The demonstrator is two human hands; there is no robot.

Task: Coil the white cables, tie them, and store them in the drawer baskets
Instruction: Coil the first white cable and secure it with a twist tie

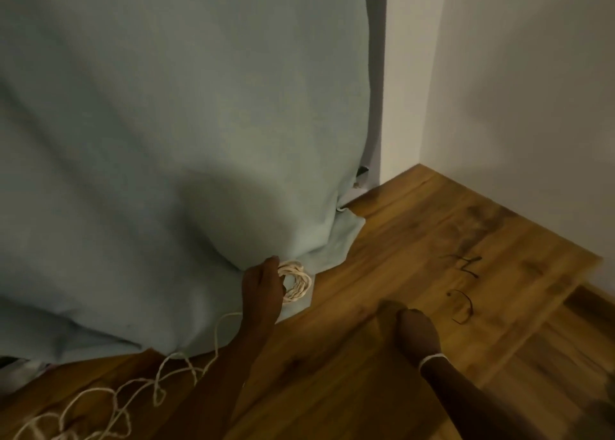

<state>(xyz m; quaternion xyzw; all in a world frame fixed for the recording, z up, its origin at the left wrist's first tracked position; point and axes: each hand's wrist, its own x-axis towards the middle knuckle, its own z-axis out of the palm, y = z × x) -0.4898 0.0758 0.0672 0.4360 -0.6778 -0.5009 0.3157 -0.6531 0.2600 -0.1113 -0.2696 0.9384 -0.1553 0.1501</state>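
**Holding a cord coil at the cloth's lower edge**

Hanging over most of the view, a pale blue-green cloth [159, 133] covers whatever stands behind it; its hem drapes onto the wood floor [416, 240] and blocks sight of anything underneath. To the right, a white wall corner [466, 90] meets the floor. Dark scribbled marks [464, 283] sit on the boards near that corner.

Left hand [263, 285]: fingers curled round a small coil of white cord [294, 281], gripping it against the cloth's hem, approx. at centre-bottom of the view. The coil stands roughly upright, loops side by side, opening facing right.

The loose cord [159, 381] runs from the left hand down and to the left across the floor in irregular kinks, long axis approx. diagonal, ending in tangled loops at the bottom-left corner.

Right hand [411, 326]: above the floor, well apart from the coil, blurred; grip state cannot be told. A white band [432, 359] circles its wrist.
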